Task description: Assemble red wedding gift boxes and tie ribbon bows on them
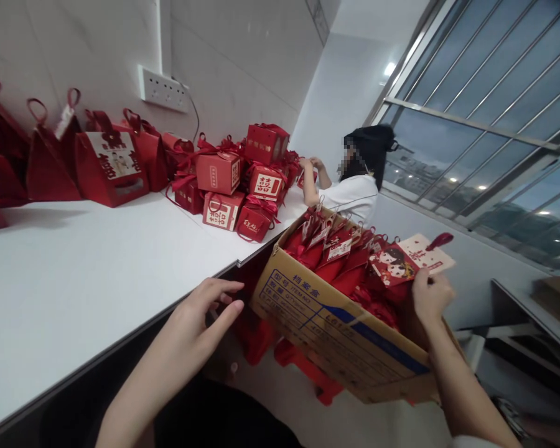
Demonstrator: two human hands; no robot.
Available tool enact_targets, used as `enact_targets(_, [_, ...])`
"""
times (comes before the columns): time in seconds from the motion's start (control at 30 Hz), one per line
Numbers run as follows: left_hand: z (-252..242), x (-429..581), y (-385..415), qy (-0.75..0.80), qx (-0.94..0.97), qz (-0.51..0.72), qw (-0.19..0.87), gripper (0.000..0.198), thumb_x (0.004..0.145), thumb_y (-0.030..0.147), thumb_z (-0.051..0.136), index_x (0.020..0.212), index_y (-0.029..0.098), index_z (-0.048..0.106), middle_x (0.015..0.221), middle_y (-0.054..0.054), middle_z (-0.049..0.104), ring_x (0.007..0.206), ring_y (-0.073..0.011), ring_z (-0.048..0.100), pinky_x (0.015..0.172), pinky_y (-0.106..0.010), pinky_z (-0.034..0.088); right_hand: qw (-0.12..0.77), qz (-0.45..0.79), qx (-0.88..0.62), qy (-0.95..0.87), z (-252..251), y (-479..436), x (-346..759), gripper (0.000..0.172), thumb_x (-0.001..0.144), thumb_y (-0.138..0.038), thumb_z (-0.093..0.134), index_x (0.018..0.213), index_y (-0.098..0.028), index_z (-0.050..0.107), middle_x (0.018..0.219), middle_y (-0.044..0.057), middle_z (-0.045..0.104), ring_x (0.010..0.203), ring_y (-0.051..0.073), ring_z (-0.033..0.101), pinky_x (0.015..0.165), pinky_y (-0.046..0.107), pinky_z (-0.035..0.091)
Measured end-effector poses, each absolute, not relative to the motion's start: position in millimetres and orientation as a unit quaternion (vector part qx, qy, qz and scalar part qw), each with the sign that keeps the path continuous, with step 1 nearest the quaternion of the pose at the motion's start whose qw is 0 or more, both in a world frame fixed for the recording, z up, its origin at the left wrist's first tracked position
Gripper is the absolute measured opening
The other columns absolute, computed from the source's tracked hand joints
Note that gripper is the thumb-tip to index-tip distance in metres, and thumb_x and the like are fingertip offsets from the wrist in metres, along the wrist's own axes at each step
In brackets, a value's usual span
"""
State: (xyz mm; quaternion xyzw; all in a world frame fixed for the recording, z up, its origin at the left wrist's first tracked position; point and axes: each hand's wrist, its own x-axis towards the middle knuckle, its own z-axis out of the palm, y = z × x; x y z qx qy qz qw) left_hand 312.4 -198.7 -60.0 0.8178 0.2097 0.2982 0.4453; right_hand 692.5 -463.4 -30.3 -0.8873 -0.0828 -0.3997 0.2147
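At the left, red gift bags point(109, 165) with ribbon loops stand along the far side of the white table point(51, 274). The left hand point(203, 326) is off the table's near edge, empty, thumb spread from loosely curled fingers. It is apart from the cardboard carton point(345, 336); laid on that near wall, it could steady the carton against tugs. Farther off, mid-table, ribboned red cubes point(219, 173) sit in a loose heap, some stacked and tilted, so any reach there should be gentle.

The carton stands just right of the table, packed with red packages point(340, 255) whose loops stick up close together. Beyond it, at the far end, a person in a white top point(352, 198) has both hands raised near the heap.

At the right, the printed gift package point(394, 264) is over the carton's right part, tilted, its ribbon loop up. The right hand point(432, 295) pinches its near right edge. A light but sure pinch should spare the printed panel from creasing; keeping that loop clear of its neighbours would likely avoid snags.
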Motion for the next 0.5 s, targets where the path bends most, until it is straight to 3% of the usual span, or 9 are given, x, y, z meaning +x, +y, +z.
enact_targets(0.17, [-57.1, 308.7, -202.0, 0.206, 0.823, 0.288, 0.444, 0.035, 0.085, 0.048, 0.048, 0.107, 0.024, 0.061, 0.096, -0.004, 0.064, 0.088, -0.0199, 0.063, 0.077, -0.031, 0.052, 0.174, -0.324, -0.927, -0.073, -38.5, -463.3, 695.1, 0.044, 0.081, -0.028, 0.033, 0.093, -0.001, 0.066, 0.096, 0.027, 0.062, 0.084, 0.032, 0.059, 0.069, 0.039, 0.041])
enact_targets(0.23, [-57.2, 307.1, -202.0, 0.205, 0.821, 0.294, 0.444, 0.035, 0.085, 0.048, 0.048, 0.107, 0.024, 0.061, 0.096, -0.004, 0.065, 0.087, -0.0202, 0.063, 0.077, -0.031, 0.052, 0.153, -0.264, -0.949, -0.082, -44.6, -456.1, 697.3, 0.045, 0.083, -0.032, 0.035, 0.095, -0.001, 0.066, 0.095, 0.027, 0.063, 0.082, 0.032, 0.061, 0.067, 0.038, 0.042])
enact_targets(0.4, [-58.3, 304.0, -203.1, 0.202, 0.821, 0.287, 0.450, 0.034, 0.085, 0.047, 0.049, 0.108, 0.024, 0.060, 0.099, -0.005, 0.065, 0.090, -0.0202, 0.063, 0.080, -0.032, 0.052, 0.107, -0.070, -0.980, -0.152, -75.4, -436.5, 702.5, 0.028, 0.079, -0.035, 0.058, 0.065, -0.012, 0.066, 0.062, 0.012, 0.065, 0.061, 0.021, 0.063, 0.060, 0.028, 0.045])
enact_targets(0.5, [-58.6, 302.1, -204.1, 0.199, 0.825, 0.265, 0.458, 0.033, 0.086, 0.045, 0.049, 0.110, 0.025, 0.059, 0.102, -0.004, 0.065, 0.092, -0.0194, 0.063, 0.083, -0.031, 0.051, 0.096, -0.042, -0.979, -0.175, -85.1, -436.7, 703.6, 0.025, 0.084, -0.035, 0.059, 0.074, -0.012, 0.064, 0.069, 0.003, 0.065, 0.062, 0.013, 0.062, 0.065, 0.027, 0.049])
